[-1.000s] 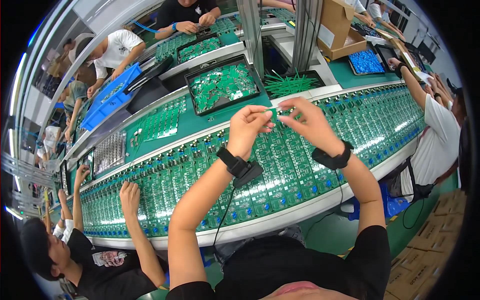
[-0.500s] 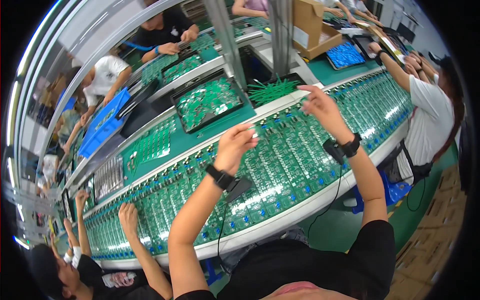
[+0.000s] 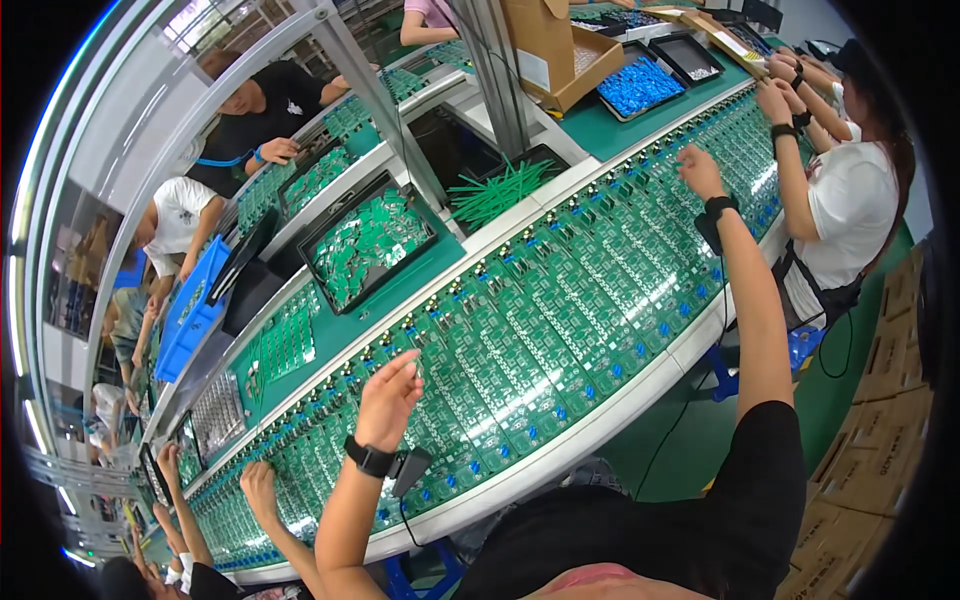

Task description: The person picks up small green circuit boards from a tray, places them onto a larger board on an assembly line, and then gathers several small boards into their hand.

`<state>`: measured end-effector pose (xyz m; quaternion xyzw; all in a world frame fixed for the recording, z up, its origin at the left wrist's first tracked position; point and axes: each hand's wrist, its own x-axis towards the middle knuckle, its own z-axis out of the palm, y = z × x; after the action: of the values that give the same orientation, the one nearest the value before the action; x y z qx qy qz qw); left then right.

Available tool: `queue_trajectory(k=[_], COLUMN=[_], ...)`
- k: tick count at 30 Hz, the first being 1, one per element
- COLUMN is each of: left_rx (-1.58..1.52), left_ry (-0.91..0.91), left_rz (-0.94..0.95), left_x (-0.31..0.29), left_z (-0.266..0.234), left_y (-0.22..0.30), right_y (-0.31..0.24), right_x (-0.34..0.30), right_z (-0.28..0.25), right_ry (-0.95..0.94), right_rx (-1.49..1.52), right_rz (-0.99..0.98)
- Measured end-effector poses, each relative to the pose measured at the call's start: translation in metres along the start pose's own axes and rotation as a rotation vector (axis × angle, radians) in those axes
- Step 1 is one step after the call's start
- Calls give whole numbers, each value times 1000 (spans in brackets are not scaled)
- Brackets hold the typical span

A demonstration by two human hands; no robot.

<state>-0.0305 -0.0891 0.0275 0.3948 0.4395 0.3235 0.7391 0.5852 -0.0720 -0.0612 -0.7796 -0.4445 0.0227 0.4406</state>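
Note:
A long row of green circuit boards point(image 3: 520, 345) lies side by side, with small upright parts at their far ends and blue round parts at their near ends. My left hand point(image 3: 388, 402) hovers over the boards left of the middle, fingers curled and thumb against fingertips; a tiny pale thing may show there, too small to name. Farther right, my right hand point(image 3: 703, 172) is over the far part of the row, its fingers bent together and pointing left. Whatever it may hold is hidden. Each wrist wears a black band with a small device.
Beyond the row stand a black tray of green board pieces point(image 3: 370, 245), a heap of green strips point(image 3: 500, 190), a tray of blue parts point(image 3: 642, 86) and a cardboard box point(image 3: 560, 60). A metal post point(image 3: 497, 70) rises behind. Co-workers' hands work at the left point(image 3: 258, 488) and right point(image 3: 778, 100).
The view has shifted. My left hand has moved left and nearer along the boards. My right hand has moved right, and its spread fingers have drawn together.

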Motion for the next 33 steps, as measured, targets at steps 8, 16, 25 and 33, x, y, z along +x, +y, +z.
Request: queue_trajectory(k=[8, 16, 25, 33], left_rx=[19, -31, -66, -104], left_ry=[-42, 19, 82, 44], left_rz=[-45, -58, -57, -76], left_x=[-42, -66, -68, -68], left_z=[13, 6, -1, -2], left_y=[-12, -21, -29, -35], right_y=[-4, -10, -8, -17], right_x=[14, 13, 17, 38], right_z=[28, 30, 34, 45], right_ry=[-17, -10, -12, -102], right_rx=[-193, -204, -332, -620], right_rz=[-154, -142, -298, -225])
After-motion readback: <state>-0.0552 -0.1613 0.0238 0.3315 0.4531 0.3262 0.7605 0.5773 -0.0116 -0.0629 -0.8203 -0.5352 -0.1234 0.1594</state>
